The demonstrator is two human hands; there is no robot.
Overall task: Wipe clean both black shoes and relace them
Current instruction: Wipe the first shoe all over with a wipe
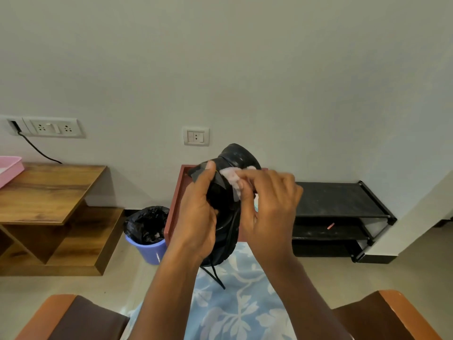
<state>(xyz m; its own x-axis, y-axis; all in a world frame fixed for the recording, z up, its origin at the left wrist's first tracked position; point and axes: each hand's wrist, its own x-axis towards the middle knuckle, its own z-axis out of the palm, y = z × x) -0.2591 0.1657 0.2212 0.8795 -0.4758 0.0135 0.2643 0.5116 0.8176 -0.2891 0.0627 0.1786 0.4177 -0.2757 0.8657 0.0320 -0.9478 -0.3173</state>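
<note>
1. Black plastic lines a blue bin [147, 249] standing on the floor just left of my left hand [196, 217]; further left is a wooden table [49, 190] with a pink tray [8, 170] at its far edge.
2. A black shoe rack [338, 202] sits right of my right hand [269, 209], against the wall.
3. A reddish-brown tray [175, 204] lies behind both hands, mostly hidden by them.
4. The black shoe [228, 204] is raised between my hands, toe away from me (its lace [217, 277] dangles below my wrists, over blue floral cloth [235, 303]).
5. My left hand grips the shoe's side, thumb up along the upper.
6. My right hand's curled fingers pinch a whitish wipe [231, 177] against the upper.
</note>
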